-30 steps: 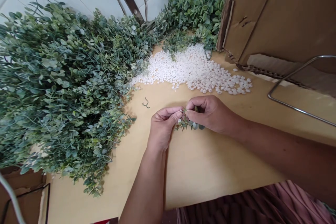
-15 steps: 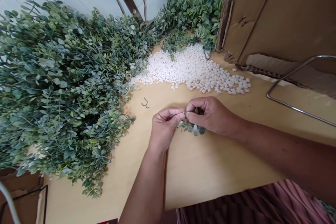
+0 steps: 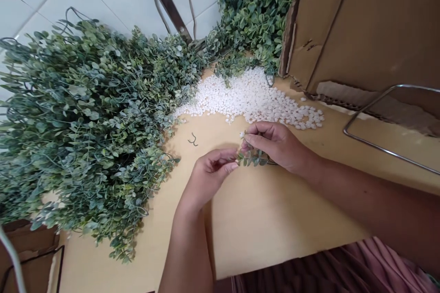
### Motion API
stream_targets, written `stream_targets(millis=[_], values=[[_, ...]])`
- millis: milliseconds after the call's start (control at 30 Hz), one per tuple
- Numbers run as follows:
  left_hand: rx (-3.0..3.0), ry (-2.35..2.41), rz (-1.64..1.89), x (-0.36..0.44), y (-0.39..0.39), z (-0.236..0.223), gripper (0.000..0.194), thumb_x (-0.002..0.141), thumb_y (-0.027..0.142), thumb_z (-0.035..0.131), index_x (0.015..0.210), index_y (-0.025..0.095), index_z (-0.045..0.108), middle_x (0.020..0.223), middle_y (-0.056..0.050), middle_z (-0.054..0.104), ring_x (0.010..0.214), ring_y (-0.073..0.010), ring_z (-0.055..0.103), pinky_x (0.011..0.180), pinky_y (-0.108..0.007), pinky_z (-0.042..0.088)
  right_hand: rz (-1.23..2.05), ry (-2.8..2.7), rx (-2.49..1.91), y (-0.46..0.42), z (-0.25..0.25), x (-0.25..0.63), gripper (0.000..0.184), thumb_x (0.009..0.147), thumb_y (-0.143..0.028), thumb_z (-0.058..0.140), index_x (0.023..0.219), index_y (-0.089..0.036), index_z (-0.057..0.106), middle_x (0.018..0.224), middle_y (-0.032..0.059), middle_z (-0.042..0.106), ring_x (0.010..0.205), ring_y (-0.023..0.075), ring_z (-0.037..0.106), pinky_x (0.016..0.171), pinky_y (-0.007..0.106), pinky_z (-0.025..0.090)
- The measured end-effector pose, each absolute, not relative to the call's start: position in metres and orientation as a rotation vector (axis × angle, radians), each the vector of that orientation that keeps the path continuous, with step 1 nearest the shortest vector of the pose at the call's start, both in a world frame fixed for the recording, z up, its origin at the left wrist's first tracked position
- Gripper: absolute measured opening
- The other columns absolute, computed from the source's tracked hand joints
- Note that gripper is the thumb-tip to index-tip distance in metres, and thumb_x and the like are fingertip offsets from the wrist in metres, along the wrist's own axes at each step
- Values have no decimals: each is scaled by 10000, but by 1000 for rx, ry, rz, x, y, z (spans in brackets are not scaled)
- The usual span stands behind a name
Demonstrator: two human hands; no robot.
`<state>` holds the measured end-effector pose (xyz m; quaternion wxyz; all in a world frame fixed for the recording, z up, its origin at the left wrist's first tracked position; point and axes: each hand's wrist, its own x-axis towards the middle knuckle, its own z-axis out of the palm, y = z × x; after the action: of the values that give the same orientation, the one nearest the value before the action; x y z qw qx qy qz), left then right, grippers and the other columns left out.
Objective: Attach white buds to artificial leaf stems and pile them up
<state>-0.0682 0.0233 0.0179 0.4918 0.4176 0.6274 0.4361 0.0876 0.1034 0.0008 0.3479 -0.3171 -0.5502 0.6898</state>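
A small sprig of green artificial leaves (image 3: 255,160) is between my two hands, above the table. My right hand (image 3: 273,143) is closed around its stem, with thumb and index finger pinched together. A tiny white piece (image 3: 242,134) shows at those fingertips; whether it is fixed to the sprig I cannot tell. My left hand (image 3: 213,171) has thumb and fingers at the sprig's leafy left end, loosely closed on it. Beyond the hands lies a heap of small white pieces (image 3: 240,96).
A large mass of artificial foliage (image 3: 103,114) covers the left side, and more greenery (image 3: 257,9) stands at the back. A cardboard box (image 3: 371,23) and a bent metal rod (image 3: 385,150) are on the right. A short green stem scrap (image 3: 193,139) lies on the tabletop (image 3: 254,224).
My hands have moved slightly apart, the left down and leftward. The white piece now shows at my right fingertips, and more of the sprig is visible. The whole view has shifted slightly.
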Motion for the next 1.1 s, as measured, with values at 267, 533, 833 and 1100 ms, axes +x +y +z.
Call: stream_targets(millis=[267, 533, 833, 1100], values=[[1030, 1581, 1155, -65, 25, 9, 120, 625, 231, 730, 714, 159, 696, 618, -2, 630, 540, -79, 507, 515, -195, 411, 2287, -1371, -460, 112, 13, 101, 505, 706, -603, 562, 460, -164, 517, 505, 10, 516, 587, 161, 583, 558, 301, 498], [1036, 1581, 1408, -52, 31, 4, 173, 602, 224, 748, 761, 173, 702, 660, -10, 671, 600, -99, 575, 603, -215, 472, 1388, -2061, -796, 101, -4, 86, 152, 739, -258, 565, 839, -146, 586, 737, 23, 578, 655, 126, 523, 598, 245, 399], [1187, 1897, 1306, -70, 70, 8, 155, 658, 259, 676, 776, 164, 708, 736, -38, 683, 653, -125, 577, 650, -250, 458, 1153, -2240, -807, 102, -2, 87, 229, 822, -186, 433, 600, -182, 376, 581, -35, 386, 569, 102, 388, 559, 227, 267], [1634, 2186, 1052, -78, 112, -14, 115, 682, 162, 613, 718, 223, 702, 767, -30, 638, 734, -168, 569, 758, -299, 425, 1219, -2200, -897, 103, -1, 87, 243, 834, -237, 451, 609, -182, 380, 561, -42, 379, 550, 98, 370, 536, 229, 232]])
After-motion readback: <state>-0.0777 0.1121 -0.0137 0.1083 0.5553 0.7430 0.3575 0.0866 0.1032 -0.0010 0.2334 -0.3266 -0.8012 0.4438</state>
